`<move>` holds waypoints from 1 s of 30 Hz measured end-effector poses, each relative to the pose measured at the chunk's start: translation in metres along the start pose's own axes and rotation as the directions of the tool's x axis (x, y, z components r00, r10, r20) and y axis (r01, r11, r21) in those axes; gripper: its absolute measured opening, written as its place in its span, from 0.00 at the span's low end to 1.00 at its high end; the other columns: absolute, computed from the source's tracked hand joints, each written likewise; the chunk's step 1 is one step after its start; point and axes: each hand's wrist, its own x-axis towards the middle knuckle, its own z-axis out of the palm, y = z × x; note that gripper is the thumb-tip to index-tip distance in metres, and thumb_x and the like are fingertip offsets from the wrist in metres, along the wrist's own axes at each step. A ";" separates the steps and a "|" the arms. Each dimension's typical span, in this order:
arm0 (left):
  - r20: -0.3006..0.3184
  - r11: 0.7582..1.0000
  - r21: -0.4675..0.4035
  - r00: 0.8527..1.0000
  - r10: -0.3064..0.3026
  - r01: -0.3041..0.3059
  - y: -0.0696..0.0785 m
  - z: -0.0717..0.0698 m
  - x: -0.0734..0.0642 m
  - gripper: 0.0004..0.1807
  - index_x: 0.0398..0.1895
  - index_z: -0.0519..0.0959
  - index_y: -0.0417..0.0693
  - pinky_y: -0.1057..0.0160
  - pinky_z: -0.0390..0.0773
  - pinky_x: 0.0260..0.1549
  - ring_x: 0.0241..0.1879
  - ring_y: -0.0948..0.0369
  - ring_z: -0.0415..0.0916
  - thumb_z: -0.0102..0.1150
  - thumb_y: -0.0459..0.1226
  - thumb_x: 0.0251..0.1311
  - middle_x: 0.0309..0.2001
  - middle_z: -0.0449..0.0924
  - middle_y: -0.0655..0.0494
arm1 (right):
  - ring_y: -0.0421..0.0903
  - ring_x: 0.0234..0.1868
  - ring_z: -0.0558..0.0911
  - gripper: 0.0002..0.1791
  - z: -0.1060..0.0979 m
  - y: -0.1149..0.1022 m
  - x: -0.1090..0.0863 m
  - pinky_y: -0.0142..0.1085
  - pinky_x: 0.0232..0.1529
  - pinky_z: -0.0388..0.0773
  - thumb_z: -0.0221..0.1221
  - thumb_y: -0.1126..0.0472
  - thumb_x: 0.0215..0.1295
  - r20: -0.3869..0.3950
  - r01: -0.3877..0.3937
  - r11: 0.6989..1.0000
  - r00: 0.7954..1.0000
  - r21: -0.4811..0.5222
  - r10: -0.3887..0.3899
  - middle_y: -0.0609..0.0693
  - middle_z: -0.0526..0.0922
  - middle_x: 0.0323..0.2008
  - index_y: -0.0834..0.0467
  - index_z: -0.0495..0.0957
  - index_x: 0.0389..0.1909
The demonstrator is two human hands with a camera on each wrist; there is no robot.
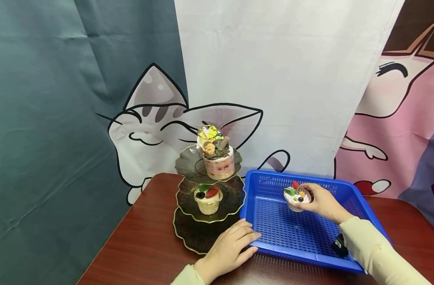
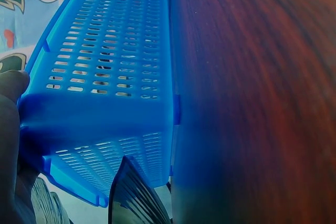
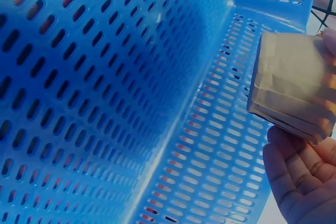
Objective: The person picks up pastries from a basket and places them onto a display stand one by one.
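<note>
My right hand [image 1: 325, 202] grips a small fruit-topped cupcake [image 1: 296, 202] by its side, with red, green and dark pieces on white cream. The cupcake is upright above the blue basket [image 1: 292, 251]; in the right wrist view its pale base [image 3: 291, 85] shows apart from the perforated floor. My left hand [image 1: 231, 247] rests on the basket's front left corner, its fingers lying over the rim, beside a tiered stand of dark scalloped plates [image 1: 233, 198]. A cupcake with red fruit [image 1: 208, 202] sits on the middle plate. Chocolate-topped layered cake [image 1: 219, 168] stands on the top plate, before a yellow-topped dessert [image 1: 207, 132].
The stand's lowest plate [image 1: 192, 233] overlaps the wooden table [image 1: 131, 237] left of the basket. A cloth backdrop [image 1: 292, 79] with cartoon figures hangs behind the table. A black device [image 1: 339, 245] is by my right wrist.
</note>
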 end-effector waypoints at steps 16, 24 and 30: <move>0.000 1.000 0.011 1.000 -0.001 0.001 -0.001 0.001 -0.001 0.14 0.49 0.81 0.53 0.63 0.66 0.69 0.53 0.62 0.76 0.54 0.46 0.65 0.45 0.81 0.61 | 0.46 0.41 0.77 0.38 -0.008 -0.019 0.001 0.33 0.36 0.76 0.70 0.46 0.50 0.002 0.044 0.999 0.999 -0.005 -0.044 0.59 0.81 0.45 0.69 0.73 0.55; 0.000 1.000 0.001 1.000 -0.006 0.006 -0.001 0.000 -0.001 0.14 0.48 0.81 0.53 0.63 0.66 0.69 0.52 0.62 0.77 0.54 0.46 0.66 0.45 0.81 0.60 | 0.45 0.41 0.77 0.37 -0.013 -0.033 0.003 0.32 0.37 0.77 0.70 0.46 0.51 0.007 0.062 0.998 0.998 0.015 -0.062 0.57 0.81 0.45 0.67 0.73 0.55; -0.003 1.000 0.004 1.000 -0.005 0.005 0.000 0.000 -0.001 0.14 0.48 0.81 0.53 0.63 0.67 0.68 0.53 0.62 0.76 0.54 0.46 0.66 0.44 0.81 0.60 | 0.45 0.41 0.77 0.37 -0.017 -0.042 0.003 0.31 0.37 0.76 0.69 0.46 0.52 0.015 0.048 0.998 0.999 0.038 -0.048 0.56 0.80 0.45 0.66 0.73 0.56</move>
